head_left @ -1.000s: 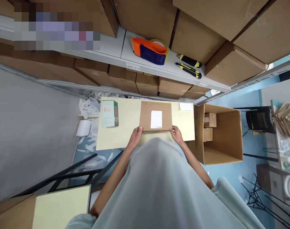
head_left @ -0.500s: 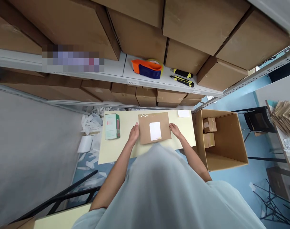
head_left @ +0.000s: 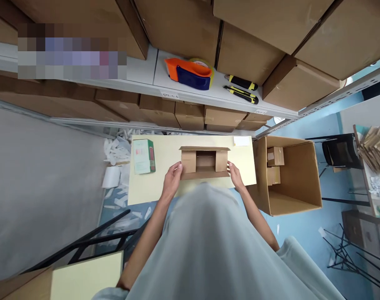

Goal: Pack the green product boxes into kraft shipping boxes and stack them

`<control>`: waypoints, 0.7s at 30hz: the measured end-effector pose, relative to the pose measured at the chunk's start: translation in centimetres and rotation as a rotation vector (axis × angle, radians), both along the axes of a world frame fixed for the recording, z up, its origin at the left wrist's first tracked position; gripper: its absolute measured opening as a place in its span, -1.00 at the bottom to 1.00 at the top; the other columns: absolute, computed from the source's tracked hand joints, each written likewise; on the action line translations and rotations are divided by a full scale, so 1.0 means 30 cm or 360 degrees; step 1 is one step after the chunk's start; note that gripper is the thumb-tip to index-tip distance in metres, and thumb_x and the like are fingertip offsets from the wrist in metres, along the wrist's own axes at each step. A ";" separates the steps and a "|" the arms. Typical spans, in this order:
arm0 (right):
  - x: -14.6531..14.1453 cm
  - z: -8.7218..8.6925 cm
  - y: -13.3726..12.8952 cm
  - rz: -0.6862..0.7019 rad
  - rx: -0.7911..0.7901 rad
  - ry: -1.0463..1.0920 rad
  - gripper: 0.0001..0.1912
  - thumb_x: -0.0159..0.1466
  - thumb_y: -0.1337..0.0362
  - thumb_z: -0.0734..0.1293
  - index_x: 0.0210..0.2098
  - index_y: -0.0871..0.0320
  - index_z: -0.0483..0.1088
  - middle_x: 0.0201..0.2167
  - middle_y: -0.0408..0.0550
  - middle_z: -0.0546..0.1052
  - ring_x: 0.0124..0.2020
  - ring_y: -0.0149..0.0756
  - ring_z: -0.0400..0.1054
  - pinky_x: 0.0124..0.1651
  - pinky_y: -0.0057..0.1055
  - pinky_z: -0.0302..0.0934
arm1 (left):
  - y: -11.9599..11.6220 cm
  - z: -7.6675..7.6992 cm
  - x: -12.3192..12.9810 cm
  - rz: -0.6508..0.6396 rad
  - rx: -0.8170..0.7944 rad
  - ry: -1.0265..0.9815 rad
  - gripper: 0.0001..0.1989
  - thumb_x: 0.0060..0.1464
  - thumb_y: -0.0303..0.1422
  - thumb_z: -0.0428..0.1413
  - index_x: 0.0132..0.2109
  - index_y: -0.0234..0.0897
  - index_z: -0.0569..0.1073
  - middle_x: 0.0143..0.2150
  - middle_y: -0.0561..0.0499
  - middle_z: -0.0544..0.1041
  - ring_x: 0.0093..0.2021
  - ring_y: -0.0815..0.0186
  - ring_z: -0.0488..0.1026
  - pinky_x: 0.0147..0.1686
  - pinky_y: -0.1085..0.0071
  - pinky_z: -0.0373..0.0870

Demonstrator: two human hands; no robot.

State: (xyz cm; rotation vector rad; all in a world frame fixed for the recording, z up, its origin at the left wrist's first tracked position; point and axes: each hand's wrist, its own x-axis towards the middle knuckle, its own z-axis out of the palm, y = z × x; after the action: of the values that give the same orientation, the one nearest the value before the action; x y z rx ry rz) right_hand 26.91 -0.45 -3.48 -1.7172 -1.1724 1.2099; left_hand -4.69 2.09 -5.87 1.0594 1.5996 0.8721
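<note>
A brown cardboard box (head_left: 189, 161) stands between my hands over the cream tabletop. Its open side faces me: the two short flaps are folded partly inward, the long flaps stick out, and the dark inside shows through the gap. My left hand (head_left: 172, 180) is closed on its left end, thumb and fingers at the edge. At the right end, my right hand (head_left: 235, 175) grips it with the fingertips. A white and green carton (head_left: 142, 156) lies on the table left of my left hand. A white slip (head_left: 241, 141) rests near the table's far right corner.
Right of the table (head_left: 155, 189) stands a large open carton (head_left: 297, 175) with small boxes inside. The shelf (head_left: 140, 71) ahead holds big boxes, an orange-blue tape dispenser (head_left: 190, 74) and box cutters (head_left: 242, 95). Paper scraps (head_left: 116, 150) litter the left side.
The box has turned: its taped face with the white label is out of sight and the open, flapped side faces me. Both hands stay at its ends. The view has shifted slightly.
</note>
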 end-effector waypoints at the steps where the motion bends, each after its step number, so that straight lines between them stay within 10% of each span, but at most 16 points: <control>1: -0.003 -0.009 -0.004 0.0023 -0.0020 -0.0032 -0.12 0.51 -0.45 0.12 0.30 0.14 0.55 0.29 0.20 0.64 0.29 0.00 0.56 0.29 -0.02 0.52 | -0.006 -0.011 0.007 0.0002 -0.0079 -0.0020 -0.34 0.38 0.15 0.13 0.37 -0.21 0.51 0.41 -0.31 0.56 0.40 -0.04 0.54 0.41 -0.04 0.48; 5: -0.011 -0.020 0.002 0.0045 -0.0098 -0.0224 -0.30 0.51 -0.30 0.27 0.26 0.14 0.56 0.23 0.22 0.67 0.20 0.01 0.60 0.22 -0.02 0.55 | -0.017 -0.011 0.037 0.0019 -0.0240 0.0041 -0.27 0.22 -0.13 0.32 0.43 -0.33 0.40 0.44 -0.43 0.49 0.37 -0.12 0.55 0.38 -0.10 0.51; 9: -0.033 0.039 0.028 0.0165 0.0143 -0.0690 -0.53 0.55 0.00 0.34 0.28 0.15 0.56 0.37 0.26 0.54 0.36 0.07 0.45 0.37 0.03 0.44 | -0.017 0.064 0.065 -0.0054 0.0222 0.0536 -0.40 0.23 -0.18 0.29 0.35 -0.24 0.49 0.48 -0.34 0.44 0.48 -0.13 0.41 0.48 -0.11 0.39; 16: -0.184 0.097 0.142 0.1056 0.0291 -0.1154 -0.62 0.55 0.39 0.27 0.22 0.10 0.62 0.33 0.09 0.60 0.28 0.03 0.41 0.38 0.00 0.40 | 0.075 0.127 0.180 -0.0823 0.0466 0.0632 -0.60 0.29 -0.35 0.10 0.16 -0.13 0.69 0.26 -0.17 0.68 0.26 -0.16 0.48 0.36 -0.14 0.46; 21: -0.173 0.105 0.141 0.1104 0.0264 -0.1409 -0.59 0.49 0.45 0.33 0.26 0.15 0.59 0.33 0.17 0.58 0.33 0.09 0.37 0.37 0.02 0.39 | 0.089 0.106 0.140 -0.0883 0.0466 0.0903 -0.51 0.18 -0.39 0.12 0.22 -0.19 0.68 0.32 -0.24 0.63 0.28 -0.26 0.43 0.35 -0.21 0.44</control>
State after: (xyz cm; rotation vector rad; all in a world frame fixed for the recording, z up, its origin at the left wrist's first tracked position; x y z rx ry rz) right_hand 21.72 3.77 -0.33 -1.8111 -2.4638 0.6201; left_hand -0.48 4.75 -2.69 1.9746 1.5075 0.4458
